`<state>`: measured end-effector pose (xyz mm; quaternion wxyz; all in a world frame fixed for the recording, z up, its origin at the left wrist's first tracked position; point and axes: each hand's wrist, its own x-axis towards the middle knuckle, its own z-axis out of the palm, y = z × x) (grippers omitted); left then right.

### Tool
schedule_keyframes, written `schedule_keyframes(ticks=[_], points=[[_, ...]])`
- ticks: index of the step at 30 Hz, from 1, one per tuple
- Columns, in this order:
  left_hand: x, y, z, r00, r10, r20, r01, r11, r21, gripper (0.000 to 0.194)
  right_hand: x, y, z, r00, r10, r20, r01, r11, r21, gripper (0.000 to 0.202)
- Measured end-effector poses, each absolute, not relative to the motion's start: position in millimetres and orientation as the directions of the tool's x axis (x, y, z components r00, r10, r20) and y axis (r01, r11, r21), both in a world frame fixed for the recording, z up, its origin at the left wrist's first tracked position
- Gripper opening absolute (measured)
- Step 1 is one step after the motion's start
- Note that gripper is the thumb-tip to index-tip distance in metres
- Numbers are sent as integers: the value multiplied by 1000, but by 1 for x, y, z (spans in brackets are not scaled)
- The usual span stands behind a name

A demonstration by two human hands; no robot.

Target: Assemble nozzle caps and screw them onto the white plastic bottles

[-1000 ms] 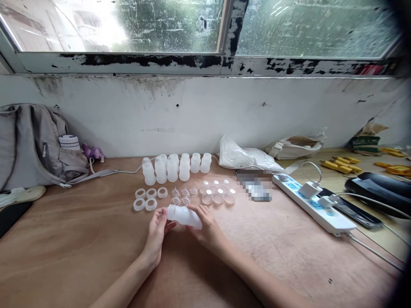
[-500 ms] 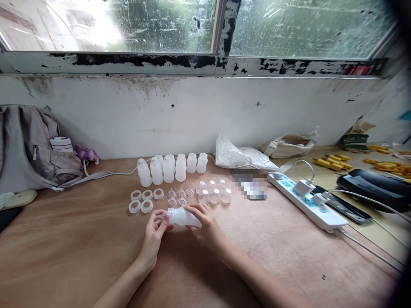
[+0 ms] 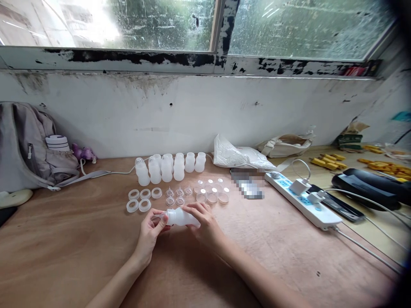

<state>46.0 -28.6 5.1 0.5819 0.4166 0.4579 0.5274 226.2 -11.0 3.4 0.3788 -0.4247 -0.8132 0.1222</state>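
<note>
A frosted white bottle [image 3: 181,217] lies on its side between my hands, its neck to the left. My right hand [image 3: 204,222] is closed round its base end. At the mouth, my left hand [image 3: 153,226] pinches a small clear nipple-like piece [image 3: 159,216] against the neck. Beyond them are several white rings [image 3: 144,205], several clear nipple pieces [image 3: 180,201] and several clear round caps [image 3: 212,197]. Further back, several more frosted bottles [image 3: 167,167] stand upright in a cluster.
A grey backpack [image 3: 28,145] is at the left. A white plastic bag [image 3: 237,154] and a pixelated item [image 3: 248,184] lie behind to the right. Right of them are a power strip [image 3: 305,203] with cables, a phone [image 3: 349,209], a black case [image 3: 369,188] and yellow pieces [image 3: 327,161].
The view has shifted slightly, so everything sits a little further left. My hands keep nearly the same hold on the bottle and the clear piece.
</note>
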Motion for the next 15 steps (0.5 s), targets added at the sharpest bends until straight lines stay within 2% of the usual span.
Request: schedule_keyframes(ticks=[5, 8, 12, 15], points=[[45, -27, 8, -8, 997, -74, -235, 70, 969, 23, 225, -15, 5, -341, 803, 489, 560, 591, -580, 52], [45, -27, 11, -36, 997, -67, -232, 57, 971, 24, 224, -18, 8, -341, 839, 424, 507, 544, -669, 49], [46, -28, 16, 0, 993, -121, -315, 115, 942, 22, 217, -23, 10, -365, 903, 228, 320, 351, -880, 44], [46, -28, 19, 30, 988, -154, -389, 153, 908, 23, 210, -28, 9, -371, 924, 96, 212, 184, -960, 40]])
